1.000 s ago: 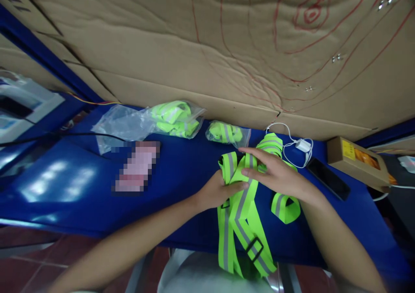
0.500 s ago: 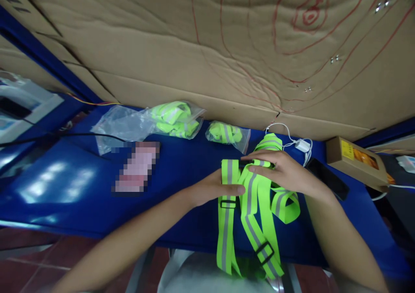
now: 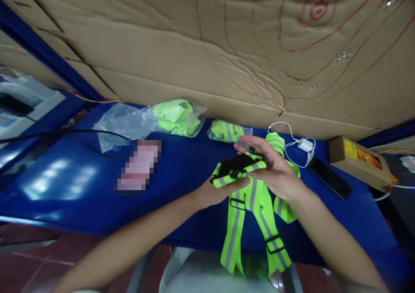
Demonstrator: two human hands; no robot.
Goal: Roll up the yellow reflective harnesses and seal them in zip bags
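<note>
Both hands, left hand [image 3: 215, 191] and right hand [image 3: 275, 172], pinch strap [image 3: 238, 172]; ends overhang table [image 3: 81, 185] edge.

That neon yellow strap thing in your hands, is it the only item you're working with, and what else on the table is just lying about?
In hand:
- reflective strap harness, held by both the left hand and the right hand

Lying about:
- two clear bags of folded straps
- white charger and cable
- black phone
- small cardboard box
</note>
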